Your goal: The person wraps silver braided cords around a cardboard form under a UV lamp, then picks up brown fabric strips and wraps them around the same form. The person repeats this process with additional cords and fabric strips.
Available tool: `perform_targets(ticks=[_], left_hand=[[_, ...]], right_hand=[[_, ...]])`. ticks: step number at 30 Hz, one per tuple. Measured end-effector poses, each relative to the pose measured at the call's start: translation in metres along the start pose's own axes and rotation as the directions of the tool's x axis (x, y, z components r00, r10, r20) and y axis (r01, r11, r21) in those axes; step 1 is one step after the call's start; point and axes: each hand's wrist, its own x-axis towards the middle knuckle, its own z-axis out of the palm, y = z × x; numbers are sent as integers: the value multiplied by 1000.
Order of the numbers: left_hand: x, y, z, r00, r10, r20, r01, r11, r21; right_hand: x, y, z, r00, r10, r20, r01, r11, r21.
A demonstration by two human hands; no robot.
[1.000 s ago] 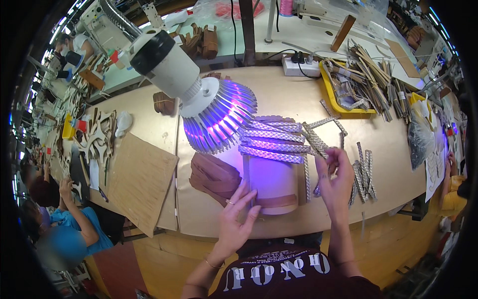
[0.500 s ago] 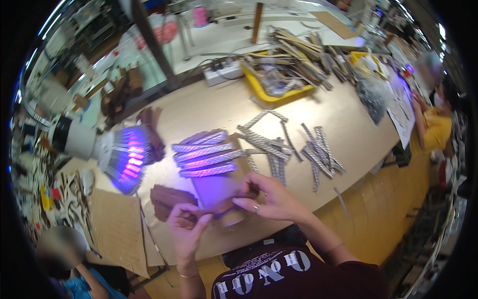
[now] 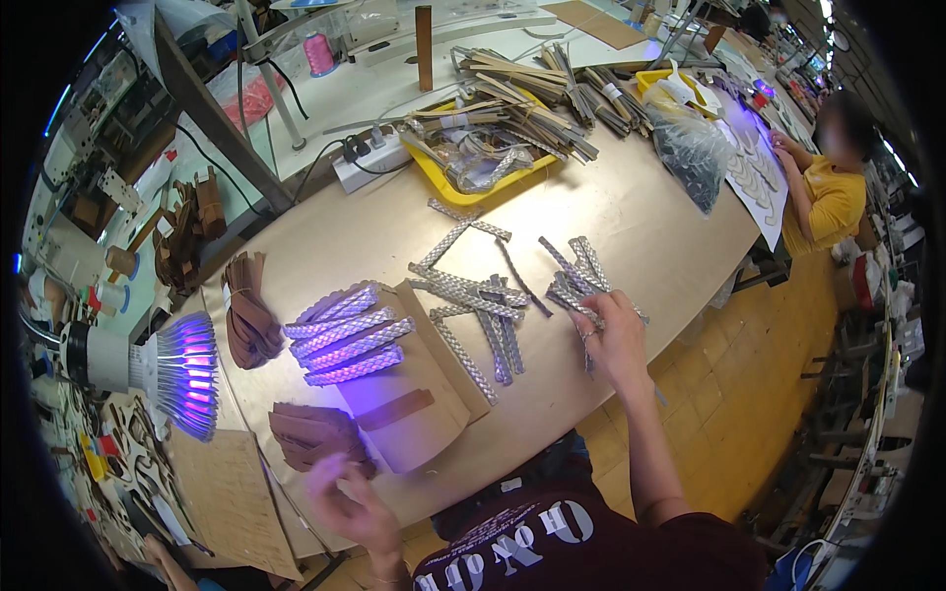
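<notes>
My right hand (image 3: 618, 343) reaches onto the right-hand pile of grey-white braided cord pieces (image 3: 589, 258), its fingertips closed on a piece there. Low at the left, my left hand (image 3: 357, 507) is smeared by motion beside a stack of brown strips (image 3: 313, 435); I cannot make out anything in its fingers. One brown strip (image 3: 396, 409) lies flat across a tan card sheet (image 3: 426, 440). Several braided cord pieces (image 3: 347, 345) rest side by side on the upper left of that sheet, lit violet by a lamp (image 3: 182, 374). More braided pieces (image 3: 478, 295) lie loosely in mid-table.
A yellow tray (image 3: 455, 192) heaped with strips stands at the back, beside a white power strip (image 3: 370, 163). Another brown bundle (image 3: 251, 310) lies near the lamp. A plastic bag (image 3: 695, 158) sits far right, near a person in yellow (image 3: 836, 202).
My right hand has left the brown strip and moved right to the braided cord pile. The strip now lies on the card. My left hand has drawn down and nearer me. The view has shifted.
</notes>
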Motion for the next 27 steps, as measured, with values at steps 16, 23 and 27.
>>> perform_targets(ticks=[16,23,27], left_hand=[[-29,52,185,688,-94,720,523,752,-402],[-11,56,179,502,-167,849,836,345,-426],[-13,57,164,536,-226,813,792,470,-391]], right_hand=[[-6,18,-31,940,96,328,-276,779,563],[-13,-11,-51,912,-110,395,-210,703,680],[-17,-29,-45,907,-139,398,-211,668,713]])
